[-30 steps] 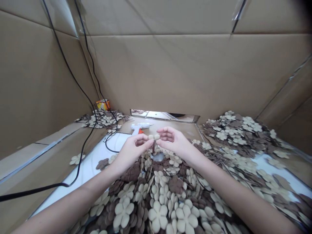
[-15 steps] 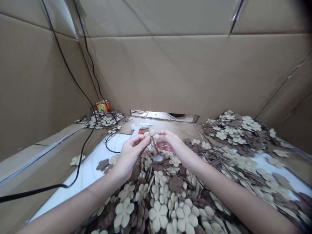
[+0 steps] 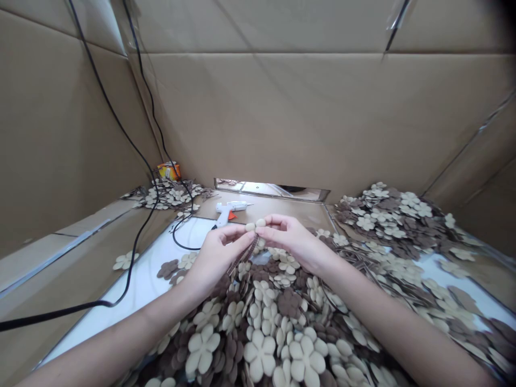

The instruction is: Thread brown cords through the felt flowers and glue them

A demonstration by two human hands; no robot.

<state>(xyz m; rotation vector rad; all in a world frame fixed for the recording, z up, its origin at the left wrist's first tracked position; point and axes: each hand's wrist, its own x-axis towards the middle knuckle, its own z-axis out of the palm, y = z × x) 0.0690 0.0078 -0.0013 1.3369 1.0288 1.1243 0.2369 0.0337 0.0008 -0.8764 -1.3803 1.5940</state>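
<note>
A cream fabric flower (image 3: 260, 222) is pinched between my two hands, its petals showing above the fingertips. My left hand (image 3: 220, 248) grips its left side with thumb and forefinger. From the right, my right hand (image 3: 288, 236) closes thumb and fingers on the other side. A narrow brown stitched ribbon (image 3: 249, 250) hangs down from the flower between the hands. Below lies a big heap of cream and brown flowers (image 3: 260, 355). Just beyond the hands a white glue gun (image 3: 224, 213) with an orange trigger rests on the board.
Black cables (image 3: 129, 137) run down the left side. Cardboard walls (image 3: 282, 118) enclose the work surface, with a slot (image 3: 274, 189) low in the back one. More flowers pile up at the right (image 3: 387, 215) and left back (image 3: 169, 194), beside an orange-yellow package (image 3: 169, 171).
My right hand has moved in to the left, and its thumb now presses on the flower. The ribbon, which looped toward the right hand, now hangs to the lower left.
</note>
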